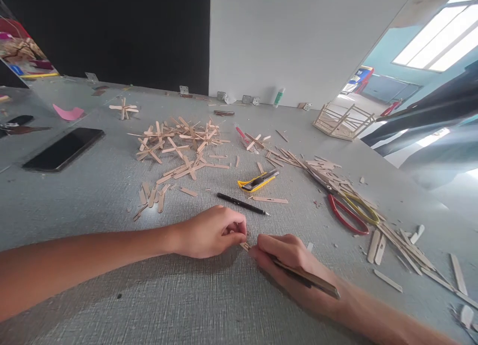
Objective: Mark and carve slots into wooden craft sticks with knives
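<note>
My left hand (pixel 211 231) pinches a short piece of popsicle stick (pixel 245 246) near the table's front middle. A small dark mark or slot shows on that piece. My right hand (pixel 289 255) is closed round a slim, flat-handled tool (pixel 311 279), its handle reaching back over the wrist. The fingers hide the tool's tip, so its exact kind is unclear; they meet the stick piece's right end. Just beyond the hands lie a black pen (pixel 241 203), a yellow utility knife (pixel 258 180) and a slotted popsicle stick (pixel 270 199).
Several crossed-stick pieces (pixel 186 136) cluster at the middle back. To the right are scissors (pixel 349 213) among stick scraps (pixel 407 248), and a stick frame (pixel 341 121). A phone (pixel 65 148) lies left, a glue stick (pixel 278 97) stands by the grey panel (pixel 291 41).
</note>
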The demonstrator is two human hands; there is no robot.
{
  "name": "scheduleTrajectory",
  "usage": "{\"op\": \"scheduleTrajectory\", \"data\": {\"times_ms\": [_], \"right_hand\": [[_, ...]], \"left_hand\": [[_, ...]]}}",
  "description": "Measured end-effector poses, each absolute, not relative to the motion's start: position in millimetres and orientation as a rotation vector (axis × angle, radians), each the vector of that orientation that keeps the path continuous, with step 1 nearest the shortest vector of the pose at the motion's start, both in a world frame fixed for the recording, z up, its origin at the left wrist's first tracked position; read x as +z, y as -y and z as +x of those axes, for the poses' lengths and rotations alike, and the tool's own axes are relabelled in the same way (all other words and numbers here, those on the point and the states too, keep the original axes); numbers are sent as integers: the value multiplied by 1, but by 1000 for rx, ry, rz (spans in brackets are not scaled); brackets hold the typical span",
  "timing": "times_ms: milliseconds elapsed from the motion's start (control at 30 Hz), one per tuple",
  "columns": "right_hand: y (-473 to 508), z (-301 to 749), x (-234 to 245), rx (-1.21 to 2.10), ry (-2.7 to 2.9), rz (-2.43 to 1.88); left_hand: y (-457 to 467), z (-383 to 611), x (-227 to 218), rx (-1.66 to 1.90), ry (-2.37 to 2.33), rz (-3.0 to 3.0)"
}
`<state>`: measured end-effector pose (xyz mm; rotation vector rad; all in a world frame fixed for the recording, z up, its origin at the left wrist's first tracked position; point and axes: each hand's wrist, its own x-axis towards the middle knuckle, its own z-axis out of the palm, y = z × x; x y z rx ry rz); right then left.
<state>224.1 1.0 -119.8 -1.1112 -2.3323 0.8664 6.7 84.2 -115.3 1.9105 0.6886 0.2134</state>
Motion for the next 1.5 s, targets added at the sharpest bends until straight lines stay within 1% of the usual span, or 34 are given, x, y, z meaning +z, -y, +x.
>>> {"op": "scheduleTrajectory", "data": {"times_ms": [233, 300, 500, 700, 833, 1133, 1500], "right_hand": [[-16, 220, -119, 1194, 2050, -1209], [-18, 219, -118, 1243, 2007, -1216], [-6, 226, -129, 983, 2136, -1053], [1, 234, -136, 860, 1921, -1136], [-2, 233, -132, 880, 1855, -1178], [-5, 227, -135, 943, 2020, -1171], [-6, 232, -136, 912, 2364, -959]], "left_hand": [[-84, 8, -117, 145, -680, 1822], [-84, 8, -118, 135, -687, 1802], [-82, 9, -114, 126, -716, 1811], [-80, 12, -112, 122, -739, 1833], [-80, 10, -115, 127, -737, 1846], [-81, 8, -118, 137, -733, 1859], [-83, 10, -114, 153, -755, 1880]]}}
